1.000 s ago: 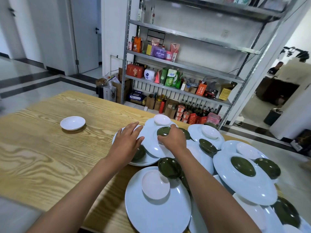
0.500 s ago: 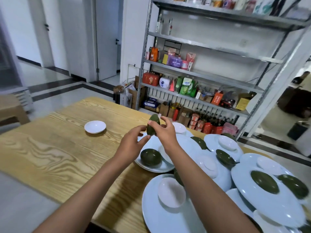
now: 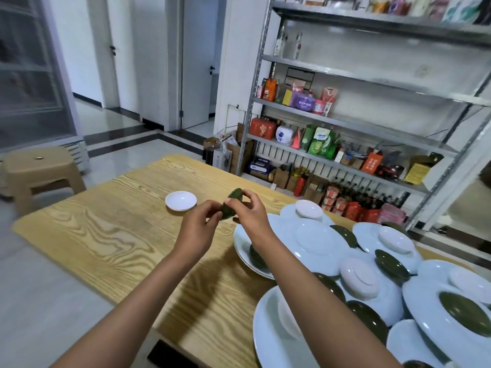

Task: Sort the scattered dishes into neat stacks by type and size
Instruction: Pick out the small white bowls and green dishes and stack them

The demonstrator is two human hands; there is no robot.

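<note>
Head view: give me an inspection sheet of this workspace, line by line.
Surface: wooden table, left part bare.
Job's things: green dish held above the table; white saucer alone on the wood; white plates, white and green dishes piled unsorted at right.
Clutter: nothing seen besides the dishes.
Grip: left hand and right hand both pinch the green dish.
Cables: nothing seen.
Surroundings: metal shelf rack with packaged goods behind; plastic stool at left; tiled floor, white doors.
</note>
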